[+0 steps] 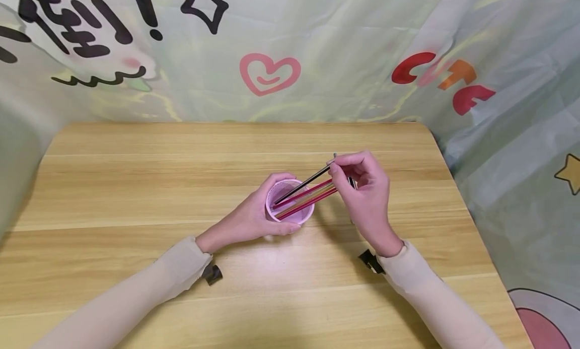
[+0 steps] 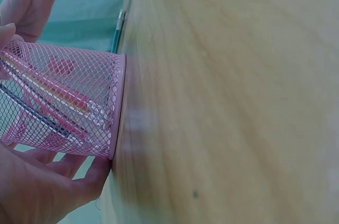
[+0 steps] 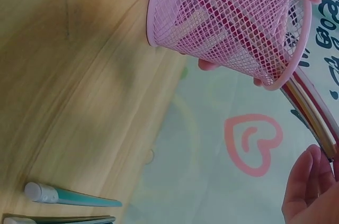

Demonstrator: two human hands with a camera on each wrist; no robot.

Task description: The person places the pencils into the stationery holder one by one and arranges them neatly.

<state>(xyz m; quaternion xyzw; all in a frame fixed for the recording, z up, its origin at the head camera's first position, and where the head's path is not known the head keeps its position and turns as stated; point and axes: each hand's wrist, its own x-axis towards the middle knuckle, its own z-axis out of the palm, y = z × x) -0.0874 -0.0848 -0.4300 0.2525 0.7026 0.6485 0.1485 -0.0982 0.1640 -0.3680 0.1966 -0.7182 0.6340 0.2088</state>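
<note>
A pink mesh pen holder [image 1: 299, 218] stands on the table, its open top facing the head camera. My left hand [image 1: 242, 219] is wrapped round its side, thumb on the near side and fingers on the far side. My right hand [image 1: 368, 198] pinches a dark pencil [image 1: 302, 184] between thumb and forefinger. That pencil slants down into the holder, its lower end inside the rim. Several red and yellowish pencils [image 1: 312, 202] lean in the holder too; their upper ends pass behind my right hand.
On the table, a teal pencil [image 3: 79, 197] with a white end lies beside a dark pencil [image 3: 63, 219]; my right hand mostly hides them in the head view. The light wooden table [image 1: 136, 188] ends at a printed cloth backdrop [image 1: 326, 31]. Dark wrist mounts [image 1: 370, 262] hang at both cuffs.
</note>
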